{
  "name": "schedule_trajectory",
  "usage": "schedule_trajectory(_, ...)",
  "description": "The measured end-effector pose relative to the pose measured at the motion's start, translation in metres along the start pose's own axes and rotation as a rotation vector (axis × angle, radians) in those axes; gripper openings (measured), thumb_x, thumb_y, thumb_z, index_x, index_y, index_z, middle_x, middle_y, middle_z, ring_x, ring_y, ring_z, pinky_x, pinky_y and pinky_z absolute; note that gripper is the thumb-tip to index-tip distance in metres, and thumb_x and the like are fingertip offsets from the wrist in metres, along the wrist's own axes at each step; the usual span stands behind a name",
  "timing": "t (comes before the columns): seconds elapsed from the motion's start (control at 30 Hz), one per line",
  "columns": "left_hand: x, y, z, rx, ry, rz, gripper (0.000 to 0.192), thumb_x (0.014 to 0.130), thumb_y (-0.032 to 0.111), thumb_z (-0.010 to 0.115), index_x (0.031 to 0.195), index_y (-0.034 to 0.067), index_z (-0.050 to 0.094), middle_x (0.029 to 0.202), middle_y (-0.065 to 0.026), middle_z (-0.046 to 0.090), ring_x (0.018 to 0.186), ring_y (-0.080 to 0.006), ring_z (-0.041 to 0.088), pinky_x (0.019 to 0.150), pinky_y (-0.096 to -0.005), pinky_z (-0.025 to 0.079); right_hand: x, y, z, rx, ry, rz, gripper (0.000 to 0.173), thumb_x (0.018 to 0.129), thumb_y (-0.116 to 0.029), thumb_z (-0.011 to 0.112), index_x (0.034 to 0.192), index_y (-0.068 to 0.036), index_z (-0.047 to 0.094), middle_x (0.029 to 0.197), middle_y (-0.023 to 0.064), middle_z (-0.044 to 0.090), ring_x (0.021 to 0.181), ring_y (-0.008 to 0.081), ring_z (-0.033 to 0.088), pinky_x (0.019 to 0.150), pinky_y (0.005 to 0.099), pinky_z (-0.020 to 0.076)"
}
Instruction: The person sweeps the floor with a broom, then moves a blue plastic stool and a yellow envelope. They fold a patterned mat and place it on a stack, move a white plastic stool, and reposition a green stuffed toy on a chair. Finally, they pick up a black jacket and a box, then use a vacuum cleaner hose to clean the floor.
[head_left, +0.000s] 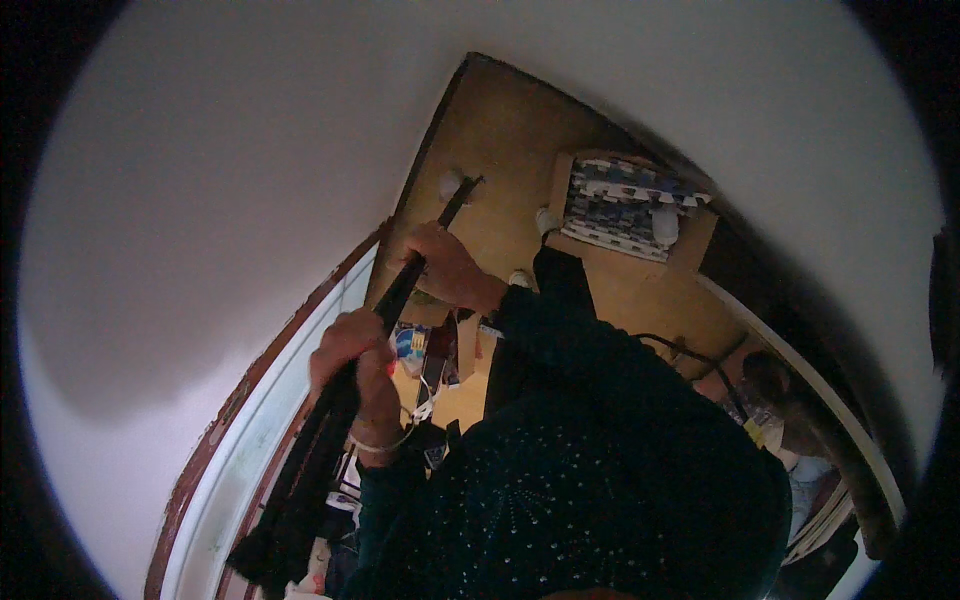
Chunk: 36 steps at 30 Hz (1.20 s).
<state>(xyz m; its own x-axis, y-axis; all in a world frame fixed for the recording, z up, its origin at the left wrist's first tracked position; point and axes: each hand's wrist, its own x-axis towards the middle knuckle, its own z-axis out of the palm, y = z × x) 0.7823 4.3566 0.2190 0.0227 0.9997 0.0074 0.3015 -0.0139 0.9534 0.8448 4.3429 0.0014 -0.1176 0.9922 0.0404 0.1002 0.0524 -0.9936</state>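
Note:
Both my hands grip a long black shaft-like thing that runs slantwise across the view. It is thin at the far end and widens into dark, cloth-like folds at the near end. It looks like a folded umbrella or a covered pole, but the dim light does not settle which. My right hand is closed around the narrower part. Lower down, my left hand wraps the thicker part, with a pale band on the wrist. The shaft's thin tip stands over the floor.
A cardboard box holding patterned interlocking mats sits against the right wall. At left runs a white frame with worn reddish-brown edges. Beneath my arms lie a carton and packets. A black cable and clutter lie at right.

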Motion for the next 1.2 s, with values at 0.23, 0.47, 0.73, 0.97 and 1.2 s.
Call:
schedule_trajectory(0.23, 0.001, -0.007, 0.018, -0.215, 0.018, 0.001, 0.001, 0.087, 0.006, 0.051, 0.086, 0.006, 0.051, 0.084, -0.0066, 0.055, 0.079, -0.015, 0.051, 0.077, -0.0294, 0.042, 0.004, -0.001, -0.076, -0.343, 0.238, -0.051, 0.022, 0.066, -0.011, 0.069, 0.08, -0.006, 0.052, 0.081, 0.0122, 0.052, 0.079, 0.0359, 0.051, 0.069, 0.0426, 0.041)
schedule_trajectory(0.47, -0.029, -0.036, 0.047, -0.078, -0.09, -0.16, 0.004, 0.085, 0.004, 0.053, 0.087, 0.005, 0.051, 0.082, -0.0085, 0.056, 0.076, -0.0177, 0.053, 0.079, -0.0349, 0.044, -0.04, 0.048, -0.069, -0.295, 0.248, 0.079, 0.028, 0.066, -0.015, 0.07, 0.085, -0.006, 0.053, 0.087, 0.0137, 0.052, 0.083, 0.0366, 0.05, 0.07, 0.044, 0.0398)
schedule_trajectory(0.73, -0.094, -0.045, -0.024, 0.079, 0.019, -0.069, 0.005, 0.085, 0.004, 0.056, 0.089, 0.004, 0.053, 0.078, -0.0045, 0.055, 0.071, -0.0116, 0.05, 0.07, -0.0252, 0.043, -0.087, 0.013, 0.046, -0.081, 0.053, 0.015, 0.036, 0.07, -0.015, 0.066, 0.102, -0.006, 0.054, 0.104, 0.0167, 0.051, 0.102, 0.0356, 0.048, 0.088, 0.0432, 0.0393)
schedule_trajectory(0.97, -0.15, -0.093, -0.105, -0.103, 0.18, -0.101, 0.016, 0.088, 0.004, 0.055, 0.083, 0.01, 0.041, 0.069, 0.0017, 0.04, 0.063, -0.0086, 0.036, 0.065, -0.0243, 0.039, -0.264, 0.173, 0.057, -0.088, 0.226, 0.499, 0.043, 0.079, -0.026, 0.063, 0.115, -0.003, 0.053, 0.115, 0.0157, 0.053, 0.104, 0.0322, 0.05, 0.087, 0.0395, 0.0413)
schedule_trajectory(1.2, -0.171, -0.132, -0.192, -0.201, 0.068, 0.161, 0.027, 0.092, 0.015, 0.051, 0.112, -0.003, 0.047, 0.101, -0.0178, 0.055, 0.094, -0.0258, 0.059, 0.093, -0.0407, 0.046, -0.371, 0.334, 0.013, 0.697, 1.016, 0.616, 0.035, 0.084, -0.035, 0.062, 0.101, -0.004, 0.061, 0.081, 0.007, 0.059, 0.073, 0.0175, 0.056, 0.059, 0.0335, 0.0441)
